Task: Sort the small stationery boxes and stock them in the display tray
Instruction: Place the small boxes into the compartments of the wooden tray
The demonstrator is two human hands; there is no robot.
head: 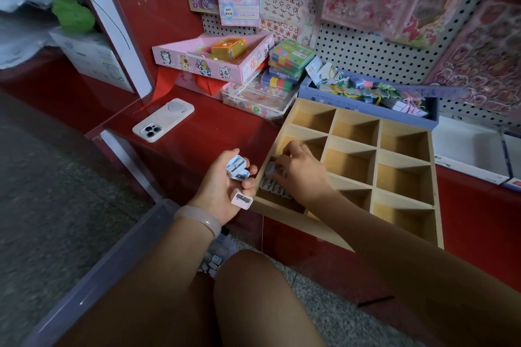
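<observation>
Left hand (222,177) gripping three small boxes (238,169), right hand (298,169) pinching one grey box (271,168) in twelve-compartment tray (406,149)

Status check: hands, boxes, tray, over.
Left hand grips blue and pink boxes. Right hand pinches a grey box in tray, near-left compartment. Nothing blocking.

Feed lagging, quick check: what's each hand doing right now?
Left hand: holding small sharpener boxes.
Right hand: fingers on grey boxes in the wooden tray; grip unclear.
</observation>
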